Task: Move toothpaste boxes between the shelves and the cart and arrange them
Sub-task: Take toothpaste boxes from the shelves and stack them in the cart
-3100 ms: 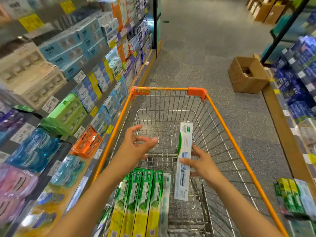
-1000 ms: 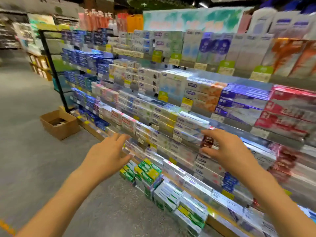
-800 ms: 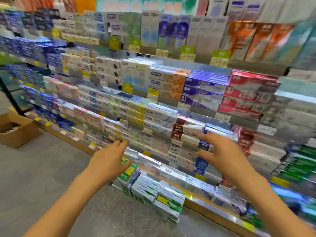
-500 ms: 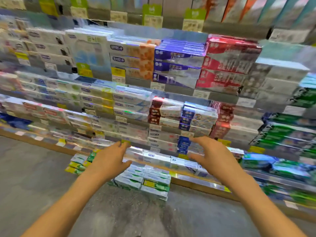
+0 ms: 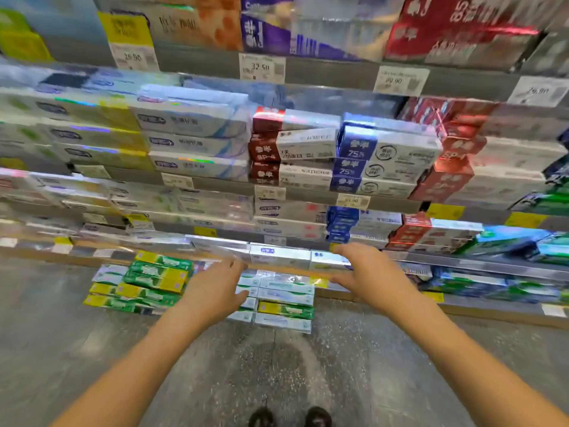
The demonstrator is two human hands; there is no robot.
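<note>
Readable on the shelf-edge price tags: "32.50" (image 5: 261, 67) under the purple cartons, "19.90" (image 5: 133, 57) further left; most other print blurred. "75%" on the blue-and-white toothpaste boxes (image 5: 385, 155) at mid-shelf, "SP-4" on the red-and-white boxes (image 5: 292, 149) beside them.

Both bare arms stretched forward and down toward the lowest tier of the shelves (image 5: 338, 195). Left hand (image 5: 215, 291) palm down, fingers loosely spread and slightly bent, holding nothing, poised in front of the floor stack. Right hand (image 5: 369, 272) likewise empty, fingers extended and a little apart, thumb out to the side, hovering by the white boxes (image 5: 277, 255) on the bottom shelf edge; contact impossible to tell.

Stacked on the floor (image 5: 92, 349) against the shelf base: green-and-yellow boxes (image 5: 154, 282) on the left, pale white-green boxes (image 5: 283, 297) on the right, lying flat in neat layers. Two dark shoe tips (image 5: 289, 417) at the bottom edge.
</note>
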